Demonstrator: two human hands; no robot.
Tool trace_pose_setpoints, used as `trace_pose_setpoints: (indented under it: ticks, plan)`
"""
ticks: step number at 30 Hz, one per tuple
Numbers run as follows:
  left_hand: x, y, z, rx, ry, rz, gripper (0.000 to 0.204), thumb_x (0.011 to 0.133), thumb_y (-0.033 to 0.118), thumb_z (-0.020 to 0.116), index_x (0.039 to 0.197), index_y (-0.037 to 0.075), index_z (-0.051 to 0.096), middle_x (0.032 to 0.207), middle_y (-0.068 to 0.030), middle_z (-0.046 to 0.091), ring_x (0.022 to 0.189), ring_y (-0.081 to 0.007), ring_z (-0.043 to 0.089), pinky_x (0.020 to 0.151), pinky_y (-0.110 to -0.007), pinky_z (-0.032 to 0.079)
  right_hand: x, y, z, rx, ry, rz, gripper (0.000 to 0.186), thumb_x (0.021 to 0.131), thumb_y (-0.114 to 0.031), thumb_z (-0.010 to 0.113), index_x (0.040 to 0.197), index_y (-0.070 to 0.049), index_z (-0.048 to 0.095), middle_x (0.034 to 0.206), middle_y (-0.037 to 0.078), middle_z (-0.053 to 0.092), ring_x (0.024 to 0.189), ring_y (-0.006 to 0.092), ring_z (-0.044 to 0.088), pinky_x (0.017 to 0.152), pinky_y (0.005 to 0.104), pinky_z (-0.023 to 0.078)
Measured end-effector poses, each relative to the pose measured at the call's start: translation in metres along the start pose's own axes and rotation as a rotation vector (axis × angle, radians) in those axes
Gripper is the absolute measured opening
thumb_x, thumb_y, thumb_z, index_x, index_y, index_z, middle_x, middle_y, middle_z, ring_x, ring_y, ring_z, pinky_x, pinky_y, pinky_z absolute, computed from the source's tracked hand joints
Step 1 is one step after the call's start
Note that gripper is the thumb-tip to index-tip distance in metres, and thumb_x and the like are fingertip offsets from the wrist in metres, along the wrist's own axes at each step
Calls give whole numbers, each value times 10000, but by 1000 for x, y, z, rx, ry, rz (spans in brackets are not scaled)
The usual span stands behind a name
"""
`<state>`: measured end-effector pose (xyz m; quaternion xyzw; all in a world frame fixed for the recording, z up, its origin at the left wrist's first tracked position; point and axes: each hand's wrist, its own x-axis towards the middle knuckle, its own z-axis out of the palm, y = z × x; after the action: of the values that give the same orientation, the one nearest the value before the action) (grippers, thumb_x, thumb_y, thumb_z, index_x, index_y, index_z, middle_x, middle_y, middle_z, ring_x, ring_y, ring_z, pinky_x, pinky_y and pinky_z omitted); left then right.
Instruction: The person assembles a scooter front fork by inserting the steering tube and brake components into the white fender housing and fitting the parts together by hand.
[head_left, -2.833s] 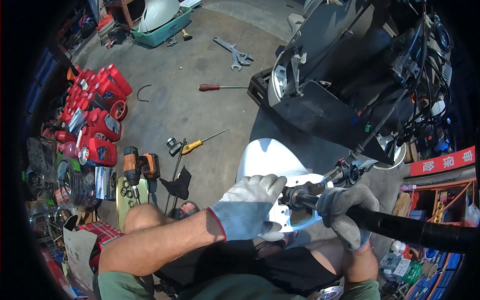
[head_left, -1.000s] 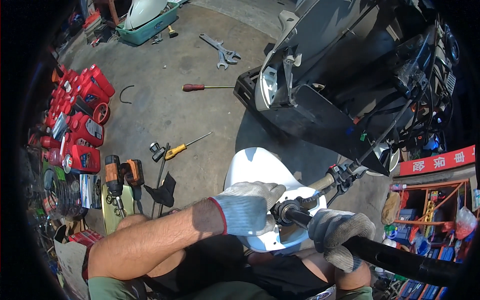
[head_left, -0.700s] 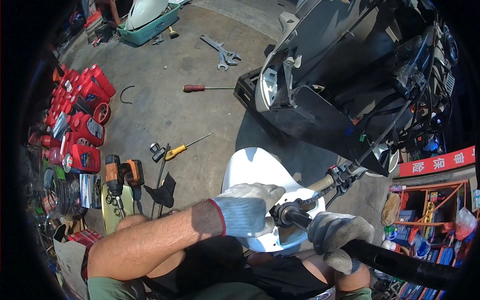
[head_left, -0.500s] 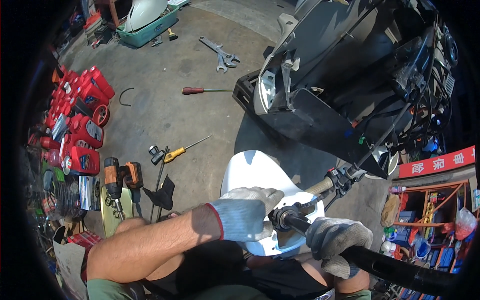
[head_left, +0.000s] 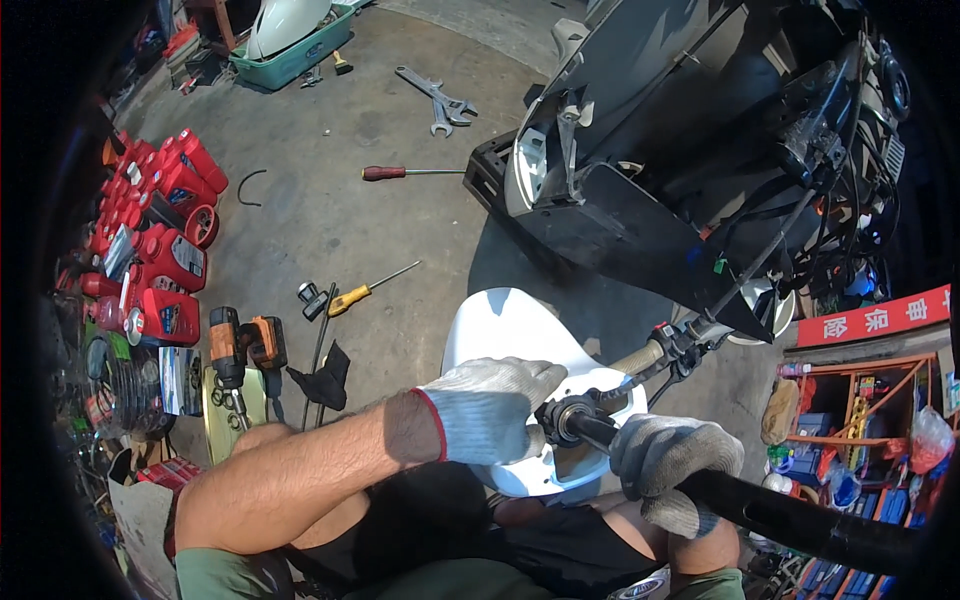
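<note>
At the far left, a cluster of red bottles (head_left: 175,265) on the concrete floor (head_left: 390,225). Next, a pale yellow-green tray (head_left: 213,420) with small rings in it, then an orange-and-black drill (head_left: 226,345) with tip downward over the tray. Farther up, a short curved black hose (head_left: 243,188) and a green tub (head_left: 295,68) bearing a white shell (head_left: 280,28). Just right of the drill, a black flap (head_left: 325,378) across thin dark rods (head_left: 319,345); close by, a yellow-handled screwdriver (head_left: 350,299). Beyond, a red-handled screwdriver (head_left: 385,173) and, above, two crossed wrenches (head_left: 438,98). Near the middle, above the knees, a white cover (head_left: 505,325), and on top, the gloved left hand (head_left: 490,408), fingers close together and nearly straight, thumb side beside a black ring (head_left: 566,421); impossible to tell whether pinching anything underneath. Behind the ring, a tan handlebar grip (head_left: 640,362) slanting toward the upper right, below a large dark scooter body (head_left: 620,235). To the right of the ring, the gloved right hand (head_left: 675,462), curled firmly around a black tube (head_left: 800,512) running from the ring to the lower right. At the far right, an orange shelf (head_left: 826,441) under a red banner (head_left: 875,320).
</note>
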<state>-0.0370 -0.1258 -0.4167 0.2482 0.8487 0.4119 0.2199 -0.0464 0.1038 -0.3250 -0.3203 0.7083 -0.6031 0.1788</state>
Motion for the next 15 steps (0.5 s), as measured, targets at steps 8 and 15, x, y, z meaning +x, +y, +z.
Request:
trace_pose_setpoints:
  ticks: [8,15]
  plan:
    - [-4,14,-5,72,-27,-127,729,821,240,674,1480,-3,481,1330,-257,545,1203,-411,607,1003,-471,520,-1,2,-3,3,-11,-122,206,824,-106,830,824,-19,643,667,97,649,640,249,638,651,399,538]
    - [-9,13,-3,97,35,-84,742,804,248,642,1476,-19,474,1294,-257,571,1192,-402,605,984,-472,520,-12,16,-14,33,-37,-94,310,750,-89,902,963,-51,679,905,89,740,890,206,726,856,366,586]
